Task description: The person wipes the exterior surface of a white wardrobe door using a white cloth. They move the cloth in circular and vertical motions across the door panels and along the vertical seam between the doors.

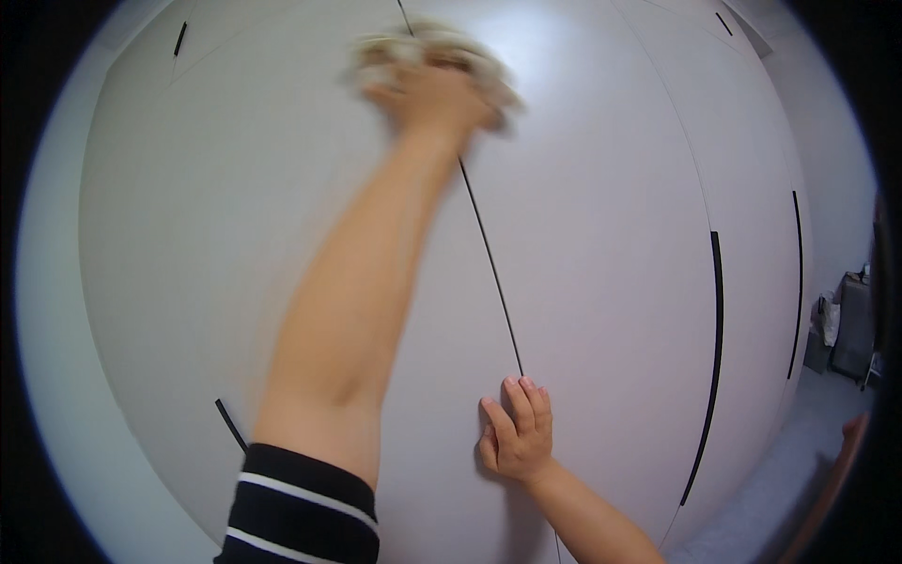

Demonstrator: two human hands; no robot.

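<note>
My left arm, in a black sleeve with white stripes, stretches far up a tall, pale cabinet front (601, 235). My left hand (437, 99) is blurred by motion; its fingers press a bunched cream-coloured cloth (479, 66) against the surface near the top. Lower down, my right hand (519, 430) lies with fingertips on the panel, over the dark seam (490, 258) between two doors. Its fingers are stretched and a little apart, and nothing shows in them.
A long black handle (716, 367) runs down the door at the right, with a second black handle (797, 282) beyond it. A short black handle (230, 423) shows beside my left sleeve. At the far right, a dark grey suitcase (853, 329) stands on the floor.
</note>
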